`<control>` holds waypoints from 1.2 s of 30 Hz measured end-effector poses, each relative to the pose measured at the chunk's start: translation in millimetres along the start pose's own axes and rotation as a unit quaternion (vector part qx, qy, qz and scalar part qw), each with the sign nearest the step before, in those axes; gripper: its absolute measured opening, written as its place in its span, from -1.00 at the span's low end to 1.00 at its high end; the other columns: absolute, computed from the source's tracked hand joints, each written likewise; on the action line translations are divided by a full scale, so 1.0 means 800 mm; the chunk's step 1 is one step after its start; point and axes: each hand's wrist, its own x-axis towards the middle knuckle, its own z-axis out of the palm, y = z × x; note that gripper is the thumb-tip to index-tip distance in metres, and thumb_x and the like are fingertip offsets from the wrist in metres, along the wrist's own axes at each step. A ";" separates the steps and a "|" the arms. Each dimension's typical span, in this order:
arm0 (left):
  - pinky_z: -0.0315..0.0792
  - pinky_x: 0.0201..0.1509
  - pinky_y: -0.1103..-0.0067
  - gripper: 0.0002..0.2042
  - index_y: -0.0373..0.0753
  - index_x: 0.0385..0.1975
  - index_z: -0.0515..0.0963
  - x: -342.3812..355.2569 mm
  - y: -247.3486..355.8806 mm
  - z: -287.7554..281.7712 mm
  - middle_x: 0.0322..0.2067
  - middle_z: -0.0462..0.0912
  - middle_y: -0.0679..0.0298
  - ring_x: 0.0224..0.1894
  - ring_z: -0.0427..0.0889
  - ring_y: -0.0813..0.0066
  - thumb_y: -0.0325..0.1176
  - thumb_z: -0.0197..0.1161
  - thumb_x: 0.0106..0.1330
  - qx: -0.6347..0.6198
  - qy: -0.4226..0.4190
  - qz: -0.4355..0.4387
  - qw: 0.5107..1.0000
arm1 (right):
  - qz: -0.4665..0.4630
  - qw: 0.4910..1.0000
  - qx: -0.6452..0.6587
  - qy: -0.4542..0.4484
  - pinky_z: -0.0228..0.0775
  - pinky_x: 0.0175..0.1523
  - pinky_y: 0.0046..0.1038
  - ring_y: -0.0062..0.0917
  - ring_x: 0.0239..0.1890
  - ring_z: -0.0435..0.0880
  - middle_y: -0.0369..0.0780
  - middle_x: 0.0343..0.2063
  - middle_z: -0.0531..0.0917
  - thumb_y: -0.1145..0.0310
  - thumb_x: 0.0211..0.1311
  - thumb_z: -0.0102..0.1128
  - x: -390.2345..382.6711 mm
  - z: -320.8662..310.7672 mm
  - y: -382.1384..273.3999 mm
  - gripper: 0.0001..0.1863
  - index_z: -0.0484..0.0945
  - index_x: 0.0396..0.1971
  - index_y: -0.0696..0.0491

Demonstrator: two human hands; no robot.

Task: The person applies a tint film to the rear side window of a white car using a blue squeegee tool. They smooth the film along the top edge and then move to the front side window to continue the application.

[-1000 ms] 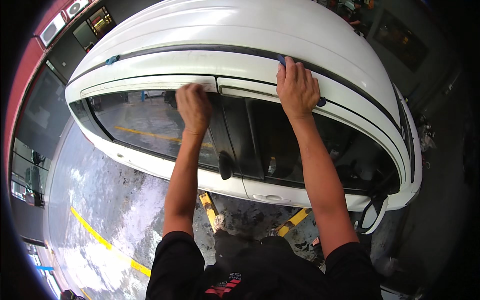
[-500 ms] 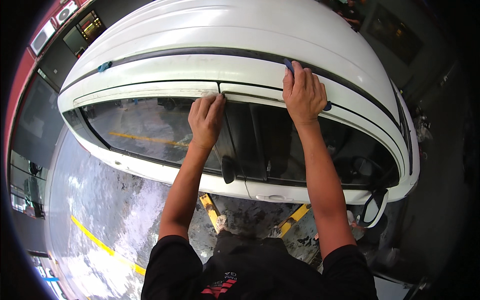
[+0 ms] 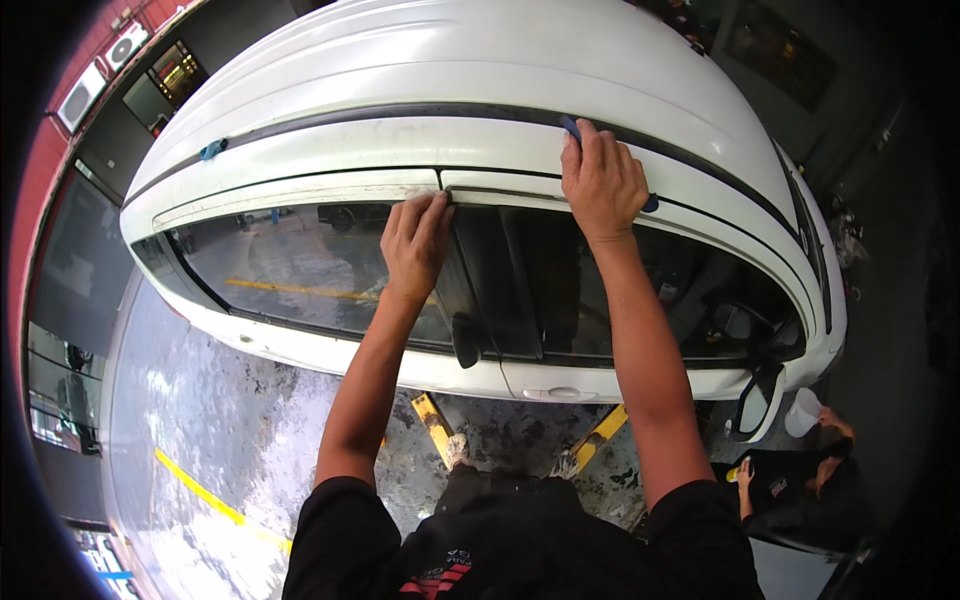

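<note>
Grey floor [image 3: 515,425], white car [image 3: 400,60] beneath both hands [image 3: 413,250] [image 3: 606,188], blue object [image 3: 651,203] under right

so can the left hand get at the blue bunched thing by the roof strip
Probably not without a sidestep: the blue bunched thing lies well left of the left hand, by the roof strip, though nothing seems in the way.
</note>
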 end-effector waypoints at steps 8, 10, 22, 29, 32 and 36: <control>0.57 -0.20 0.41 -0.71 -0.27 -0.12 0.65 -0.003 -0.001 0.003 -0.24 0.66 0.19 -0.25 0.66 0.21 -0.63 0.37 0.13 0.023 -0.001 0.046 0.999 | 0.016 0.998 0.035 -0.041 0.46 -0.32 -0.41 -0.45 -0.36 0.68 -0.35 -0.39 0.66 0.25 0.34 0.32 -0.009 -0.020 -0.008 -0.75 0.61 -0.04 -0.05; 0.56 -0.21 0.41 -0.71 -0.29 -0.13 0.64 0.006 -0.004 -0.002 -0.25 0.65 0.18 -0.26 0.66 0.20 -0.64 0.34 0.11 0.024 -0.013 0.067 0.997 | 0.006 0.999 0.034 -0.023 0.45 -0.31 -0.40 -0.46 -0.34 0.67 -0.36 -0.38 0.65 0.26 0.31 0.34 -0.007 -0.019 -0.008 -0.73 0.60 -0.03 -0.05; 0.46 -0.12 0.31 -0.78 -0.27 -0.09 0.49 0.010 -0.001 0.000 -0.28 0.51 0.13 -0.22 0.54 0.14 -0.46 0.15 0.27 0.092 -0.083 0.005 0.992 | 0.262 0.888 0.321 -0.198 0.58 -0.14 -0.24 -0.13 -0.20 0.76 -0.05 -0.21 0.75 0.24 0.47 0.21 -0.035 -0.090 -0.097 -0.75 0.61 -0.01 0.06; 0.45 -0.04 0.21 -0.77 -0.27 -0.11 0.50 0.041 -0.095 -0.037 -0.26 0.52 0.04 -0.13 0.54 0.00 -0.55 0.13 0.23 0.105 -0.038 -0.122 0.986 | 0.424 0.648 0.525 -0.354 0.39 -0.48 -0.52 -0.68 -0.58 0.52 -0.33 -0.55 0.57 0.26 0.57 0.07 -0.083 -0.099 -0.132 -0.75 0.53 0.06 0.07; 0.40 0.20 0.20 -0.53 -0.25 0.22 0.49 0.077 -0.123 -0.052 0.05 0.57 0.01 0.10 0.54 -0.03 -0.66 0.07 0.28 0.091 0.023 -0.076 0.993 | 0.420 0.616 0.542 -0.388 0.31 -0.60 -0.62 -0.76 -0.63 0.49 -0.35 -0.57 0.55 0.24 0.59 0.07 -0.067 -0.093 -0.145 -0.69 0.50 0.18 0.04; 0.27 0.35 0.21 -0.66 -0.20 0.17 0.56 0.076 -0.134 -0.028 0.16 0.57 0.11 0.22 0.49 0.04 -0.43 0.16 0.41 0.138 0.026 -0.054 0.989 | 0.358 0.719 0.472 -0.363 0.39 -0.43 -0.44 -0.61 -0.57 0.59 -0.23 -0.60 0.58 0.25 0.56 0.11 -0.064 -0.068 -0.157 -0.73 0.59 0.03 0.11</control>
